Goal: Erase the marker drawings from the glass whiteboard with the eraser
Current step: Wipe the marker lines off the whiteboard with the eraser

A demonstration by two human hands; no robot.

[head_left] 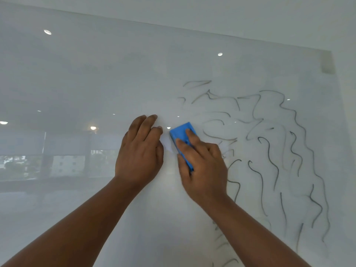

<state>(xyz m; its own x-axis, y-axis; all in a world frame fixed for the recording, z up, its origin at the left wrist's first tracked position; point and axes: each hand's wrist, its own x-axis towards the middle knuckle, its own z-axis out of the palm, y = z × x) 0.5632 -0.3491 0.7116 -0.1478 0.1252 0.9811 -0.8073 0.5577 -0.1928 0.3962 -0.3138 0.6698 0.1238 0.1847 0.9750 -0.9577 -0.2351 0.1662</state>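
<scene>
The glass whiteboard (96,89) fills the view. Black wavy marker drawings (269,147) cover its right part, some lines faint or broken off at their left ends. My right hand (202,162) presses a blue eraser (182,134) flat against the glass at the left edge of the drawings, fingers on top of it. My left hand (139,151) rests flat on the board just left of the eraser, fingers close together, holding nothing. The board's left part carries no marks.
The glass reflects ceiling lights (47,32) and windows (67,164) on the left. The board's top edge (212,32) runs diagonally, and its right edge (336,105) meets a white wall. A small mount (327,63) sits at the top right corner.
</scene>
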